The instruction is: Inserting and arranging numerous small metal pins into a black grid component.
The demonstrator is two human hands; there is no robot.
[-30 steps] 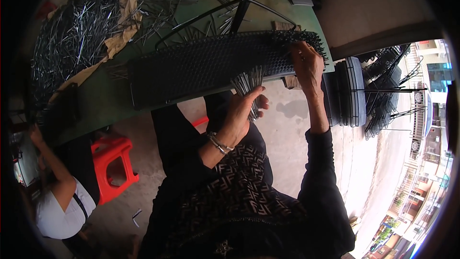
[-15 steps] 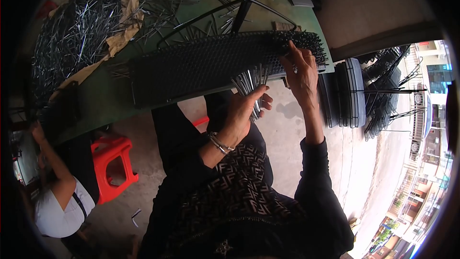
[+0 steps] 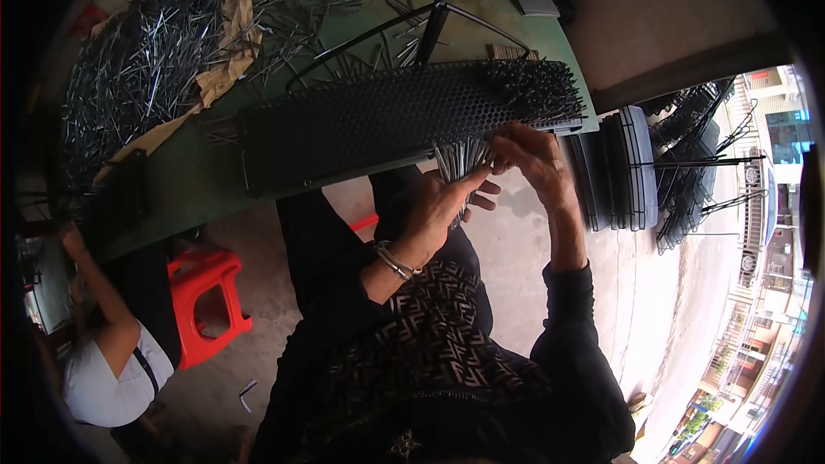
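My left hand point(image 3: 430, 210) is closed around a fanned bundle of thin silvery metal rods point(image 3: 460, 157), held just off the near edge of a green table. My right hand point(image 3: 543, 167) meets the upper ends of the bundle, thumb and fingertips pinched on a rod there; the fingers partly hide it. Just beyond both hands lies a long black perforated panel point(image 3: 352, 125) with a honeycomb of holes. Many dark rods point(image 3: 537, 86) stand upright, packed close together, at the panel's right end.
A large heap of loose rods point(image 3: 146, 51) lies on brown paper point(image 3: 225, 82) at the far left of the table point(image 3: 185, 150). A black metal frame point(image 3: 436, 13) rises behind the panel. Black racks point(image 3: 636, 167) stand at right. A co-worker point(image 3: 107, 369) and a red stool point(image 3: 206, 305) are at left.
My right hand has drawn back from the upright rods toward me, down to the bundle. My left hand has shifted slightly right, still holding the rods.
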